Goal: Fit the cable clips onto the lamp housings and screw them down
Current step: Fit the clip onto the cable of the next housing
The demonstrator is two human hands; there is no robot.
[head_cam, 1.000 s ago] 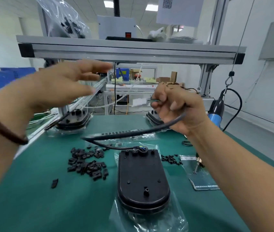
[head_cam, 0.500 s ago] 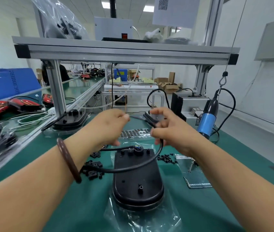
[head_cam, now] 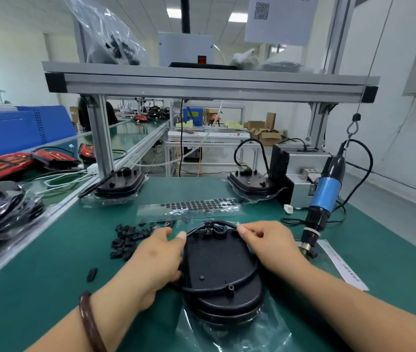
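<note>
A black lamp housing (head_cam: 221, 270) lies back-up on clear plastic on the green bench. Its black cable (head_cam: 223, 288) loops across the housing's lower part and up both sides to the top. My left hand (head_cam: 158, 257) holds the cable at the housing's left edge, thumb and forefinger near the coloured wires (head_cam: 194, 231). My right hand (head_cam: 268, 241) pinches the cable at the top right corner. A heap of small black cable clips (head_cam: 128, 240) lies left of the housing. One loose clip (head_cam: 91, 274) sits apart, nearer me.
A blue electric screwdriver (head_cam: 325, 191) hangs at the right over a paper strip (head_cam: 341, 265). Two more housings (head_cam: 119, 184) (head_cam: 252, 184) stand at the back. A sheet of black dots (head_cam: 189, 207) lies between. Bagged parts (head_cam: 1, 209) and red lamps (head_cam: 1, 165) fill the left side.
Both hands came down from chest height to the housing. The cable, held up in the air before, now lies looped around the housing's back.
</note>
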